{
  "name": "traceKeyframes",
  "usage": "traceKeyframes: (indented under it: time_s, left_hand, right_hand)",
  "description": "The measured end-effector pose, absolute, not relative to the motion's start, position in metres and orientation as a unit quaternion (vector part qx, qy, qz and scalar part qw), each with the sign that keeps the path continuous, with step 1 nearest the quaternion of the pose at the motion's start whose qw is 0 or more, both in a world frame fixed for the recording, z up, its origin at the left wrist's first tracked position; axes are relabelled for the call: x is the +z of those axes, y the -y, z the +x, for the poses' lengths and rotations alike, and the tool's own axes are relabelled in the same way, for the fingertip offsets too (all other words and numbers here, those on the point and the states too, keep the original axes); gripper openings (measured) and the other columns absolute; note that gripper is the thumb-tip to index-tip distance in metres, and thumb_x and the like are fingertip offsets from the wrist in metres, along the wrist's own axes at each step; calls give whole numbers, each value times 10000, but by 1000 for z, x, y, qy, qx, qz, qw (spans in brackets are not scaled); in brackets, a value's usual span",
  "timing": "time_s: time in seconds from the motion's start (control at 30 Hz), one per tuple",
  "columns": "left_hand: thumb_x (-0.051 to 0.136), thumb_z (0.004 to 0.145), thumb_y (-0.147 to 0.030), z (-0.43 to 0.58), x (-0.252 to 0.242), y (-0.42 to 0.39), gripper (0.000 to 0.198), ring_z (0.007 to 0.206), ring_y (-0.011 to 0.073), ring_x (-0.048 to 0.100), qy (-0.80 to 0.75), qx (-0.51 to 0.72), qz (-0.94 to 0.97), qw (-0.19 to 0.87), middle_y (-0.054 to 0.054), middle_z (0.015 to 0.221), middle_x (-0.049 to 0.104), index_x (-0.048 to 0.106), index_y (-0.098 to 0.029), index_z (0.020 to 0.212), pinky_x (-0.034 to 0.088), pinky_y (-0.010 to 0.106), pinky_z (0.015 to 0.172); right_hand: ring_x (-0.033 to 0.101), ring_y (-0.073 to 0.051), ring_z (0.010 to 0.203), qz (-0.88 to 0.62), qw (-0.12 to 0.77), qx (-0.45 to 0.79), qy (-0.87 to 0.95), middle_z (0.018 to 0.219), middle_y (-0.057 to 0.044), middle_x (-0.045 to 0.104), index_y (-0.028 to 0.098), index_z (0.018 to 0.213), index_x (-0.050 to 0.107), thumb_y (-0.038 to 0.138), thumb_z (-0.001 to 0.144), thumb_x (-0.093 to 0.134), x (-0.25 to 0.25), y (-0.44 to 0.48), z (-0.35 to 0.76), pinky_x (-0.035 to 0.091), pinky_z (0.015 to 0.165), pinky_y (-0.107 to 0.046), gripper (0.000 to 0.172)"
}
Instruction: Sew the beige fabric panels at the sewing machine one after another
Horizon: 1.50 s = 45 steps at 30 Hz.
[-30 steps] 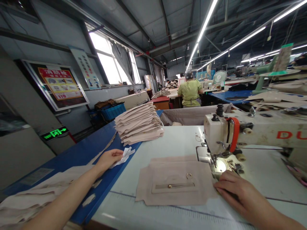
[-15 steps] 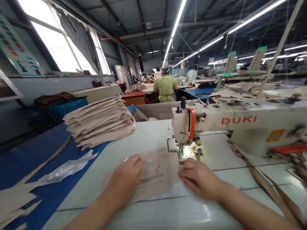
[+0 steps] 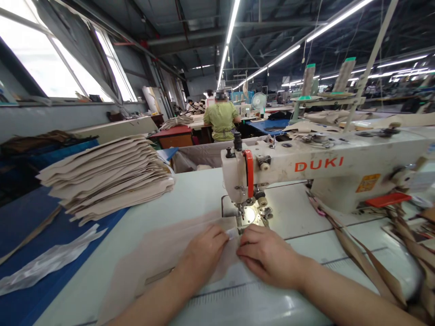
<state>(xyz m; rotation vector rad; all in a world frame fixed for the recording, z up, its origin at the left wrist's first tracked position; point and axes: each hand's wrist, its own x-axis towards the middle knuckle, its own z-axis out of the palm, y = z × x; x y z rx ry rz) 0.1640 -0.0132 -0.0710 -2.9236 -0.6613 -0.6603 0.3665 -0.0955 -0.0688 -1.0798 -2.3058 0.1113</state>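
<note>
- Left hand [image 3: 204,251] pinches a small white tag [image 3: 232,234] over the right end of the beige fabric panel [image 3: 152,244]!
- Right hand [image 3: 270,256], fingers bunched, sits just beside; whether it grips cloth, can't tell.
- Panel stretches leftward beneath the left hand, long axis side to side; right hand's nearer the presser foot [image 3: 242,211].
- Left hand's swept in from beside the zipper [image 3: 159,275]!

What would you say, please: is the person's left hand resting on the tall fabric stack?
No, the left hand is on the flat fabric panel by the sewing machine, apart from the fabric stack.
</note>
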Motion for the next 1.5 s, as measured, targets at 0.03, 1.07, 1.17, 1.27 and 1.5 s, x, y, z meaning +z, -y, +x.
traceKeyframes:
  time_s: [0.03,1.07,1.17,1.27,1.5]
  left_hand:
    - [387,934,-49,164,-71,12,318,809,192,649,215,-221,-951,23,40,851,674,659,-179,833,572,315,728]
    - [422,883,39,174,-86,-5,279,826,212,643,108,-274,-953,66,58,894,679,626,-142,943,586,355,772]
    - [453,859,51,174,-88,-5,273,816,215,641,116,-270,-954,62,54,886,678,626,-142,945,589,361,765]
    - [478,840,56,173,-90,-5,275,820,215,643,124,-259,-956,59,50,891,678,628,-150,944,588,369,785]
    - [448,842,60,173,-89,-4,302,833,223,653,124,-263,-954,77,63,904,686,634,-144,962,588,376,780]
  right_hand:
    - [549,-204,854,-401,289,43,869,900,-64,663,167,934,699,135,909,512,-68,96,366,442,804,-309,191]
    - [585,-202,867,-413,222,34,883,891,-64,686,156,885,682,187,910,517,-67,97,364,475,847,-311,171]
    - [591,-200,861,-412,222,36,883,879,-64,686,157,862,674,182,913,508,-66,97,364,478,848,-307,175]
    - [595,-195,868,-412,230,41,881,886,-61,689,163,864,669,165,911,501,-65,98,364,477,854,-298,174]
    - [567,-197,801,-452,261,15,853,817,-59,662,174,835,657,153,920,483,-70,89,371,466,778,-308,195]
